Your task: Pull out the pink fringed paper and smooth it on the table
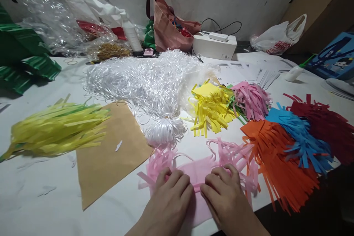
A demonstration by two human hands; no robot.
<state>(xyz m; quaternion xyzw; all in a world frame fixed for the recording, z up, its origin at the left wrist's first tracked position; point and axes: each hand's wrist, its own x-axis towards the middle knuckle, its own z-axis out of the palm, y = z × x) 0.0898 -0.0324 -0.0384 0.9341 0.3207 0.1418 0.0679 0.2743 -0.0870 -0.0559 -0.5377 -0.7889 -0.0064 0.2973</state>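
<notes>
A pink fringed paper sheet (197,171) lies at the near edge of the white table (41,195). My left hand (168,201) and my right hand (224,197) rest side by side on it, fingers curled and pressing down on a fold at its middle. Pink fringe strips stick out on both sides of the hands. Just behind it lies a bundle of white plastic ribbon (155,88).
A brown paper sheet (110,155) lies to the left, with a yellow-green fringed bundle (58,129) beyond it. Yellow (210,107), pink (251,99), orange (276,158), blue (301,132) and dark red (329,125) fringed papers lie to the right. Bags and a white box (214,46) line the wall.
</notes>
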